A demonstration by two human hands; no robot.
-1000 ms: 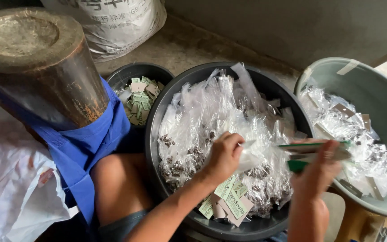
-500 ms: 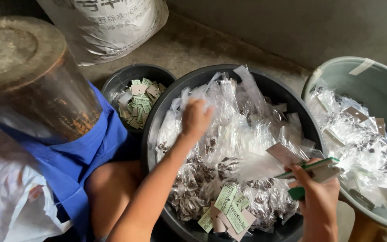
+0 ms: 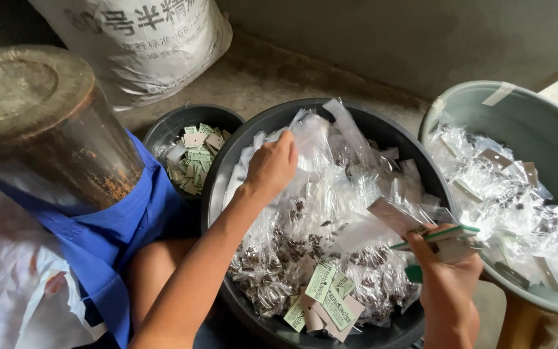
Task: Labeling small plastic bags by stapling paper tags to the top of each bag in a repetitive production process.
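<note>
Bare concrete floor and a grey wall fill the upper part of the frame, with a white woven sack [image 3: 140, 45] lying at the upper left. A rusty brown metal cylinder [image 3: 40, 123] is seen at the left edge, over blue cloth [image 3: 124, 239].

Compared with half a second ago, little is changed: the left hand [image 3: 271, 167] is kept at the upper left part of the large round black plastic basin [image 3: 227, 187], where one second ago it was lower, near the basin's middle. The right hand [image 3: 448, 284] is held in much the same place at the lower right.

The left hand is closed narrowly, its fingertips pinched on the clear plastic packets [image 3: 330, 213] heaped in the basin; which single packet is gripped cannot be told. The right hand is closed on a thin stack of green-edged paper cards [image 3: 437, 236], held flat just above the basin's right rim.

More green and white printed cards [image 3: 327, 300] are seen lying on the packets at the basin's lower edge, between the two forearms. A smaller black tub of cards [image 3: 192, 158] is set just beside the basin at the left, and a grey-green basin of filled packets [image 3: 518, 123] at the right.
</note>
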